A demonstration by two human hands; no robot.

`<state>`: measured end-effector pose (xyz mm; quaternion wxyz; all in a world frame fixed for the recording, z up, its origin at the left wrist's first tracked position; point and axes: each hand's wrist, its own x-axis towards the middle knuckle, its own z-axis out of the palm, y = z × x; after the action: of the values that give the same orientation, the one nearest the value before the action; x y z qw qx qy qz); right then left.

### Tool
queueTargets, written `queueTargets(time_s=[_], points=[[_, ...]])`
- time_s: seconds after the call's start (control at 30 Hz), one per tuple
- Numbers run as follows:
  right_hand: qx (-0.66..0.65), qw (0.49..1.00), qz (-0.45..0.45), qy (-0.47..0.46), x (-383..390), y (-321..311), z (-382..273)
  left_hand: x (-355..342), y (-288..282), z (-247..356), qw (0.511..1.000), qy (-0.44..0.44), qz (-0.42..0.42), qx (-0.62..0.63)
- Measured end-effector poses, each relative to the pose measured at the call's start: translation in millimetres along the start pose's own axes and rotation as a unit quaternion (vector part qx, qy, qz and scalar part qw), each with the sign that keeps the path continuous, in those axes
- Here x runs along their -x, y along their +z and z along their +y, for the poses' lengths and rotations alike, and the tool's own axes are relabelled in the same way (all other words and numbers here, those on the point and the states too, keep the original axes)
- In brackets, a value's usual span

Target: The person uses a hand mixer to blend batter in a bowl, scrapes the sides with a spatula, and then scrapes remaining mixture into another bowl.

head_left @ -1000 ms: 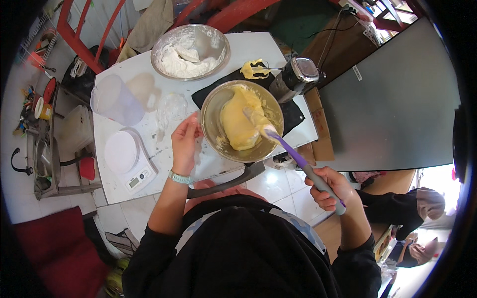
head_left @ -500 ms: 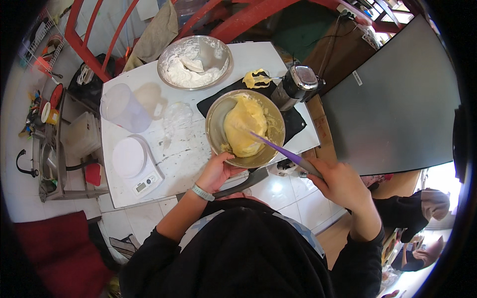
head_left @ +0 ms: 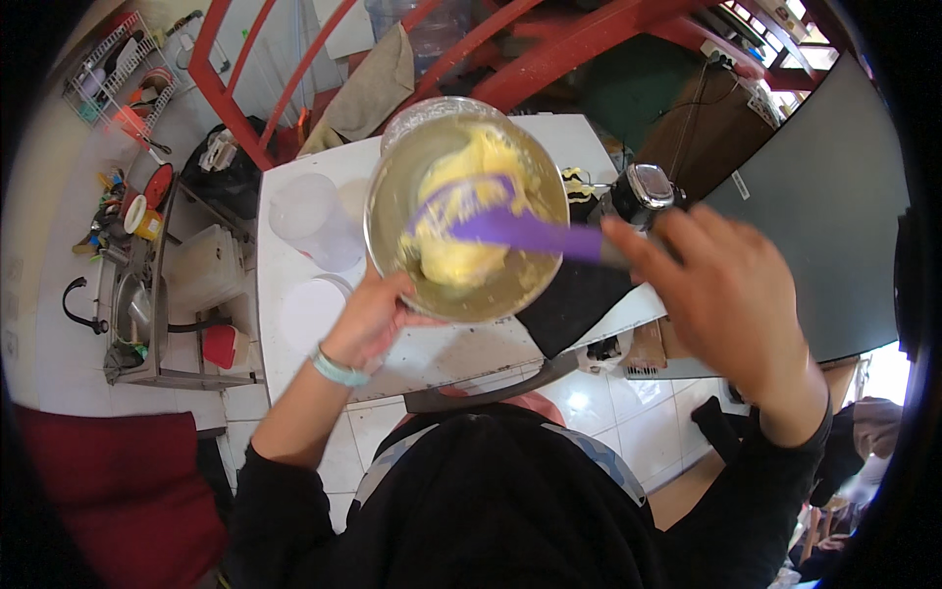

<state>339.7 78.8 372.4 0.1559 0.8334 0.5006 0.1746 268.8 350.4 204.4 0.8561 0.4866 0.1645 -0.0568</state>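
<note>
My left hand (head_left: pixel 368 326) grips the lower left rim of a steel mixing bowl (head_left: pixel 394 177), held up off the table and tilted. Inside lies a thick, pale yellow batter (head_left: pixel 481 157), some of it smeared on the wall. My right hand (head_left: pixel 721 290), slightly blurred, is closed round the handle of a purple spatula (head_left: pixel 535 234). The spatula's batter-coated blade is over the batter in the bowl. Behind the raised bowl, a second steel bowl (head_left: pixel 424 114) is mostly hidden; its white powder showed earlier.
A hand mixer (head_left: pixel 646 188) with a batter-coated beater stands at the table's right, by a black cloth (head_left: pixel 579 304). On the left are a clear plastic jug (head_left: pixel 314 218) and a white kitchen scale (head_left: pixel 312 312). Red metal bars (head_left: pixel 549 59) rise behind the table (head_left: pixel 422 363).
My left hand has lifted the mixing bowl off the black cloth, up and to the left. My right hand has risen with the spatula, its blade now turned broadside. The view has shifted.
</note>
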Motion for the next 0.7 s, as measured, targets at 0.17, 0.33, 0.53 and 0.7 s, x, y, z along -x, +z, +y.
queueTargets(time_s=[0.17,0.33,0.53,0.7], points=[[0.009,0.991,0.126,0.039,-72,39,58,-45,11,66,0.986,0.099,0.002,-0.132],[-0.188,0.976,0.068,0.082,-107,89,115,-80,22,92,0.946,0.248,0.089,-0.19],[-0.312,0.949,0.035,0.039,-120,129,153,-122,23,96,0.926,0.31,0.11,-0.185],[-0.201,0.973,0.112,0.009,-144,130,177,-159,13,91,0.815,0.454,0.144,-0.328]])
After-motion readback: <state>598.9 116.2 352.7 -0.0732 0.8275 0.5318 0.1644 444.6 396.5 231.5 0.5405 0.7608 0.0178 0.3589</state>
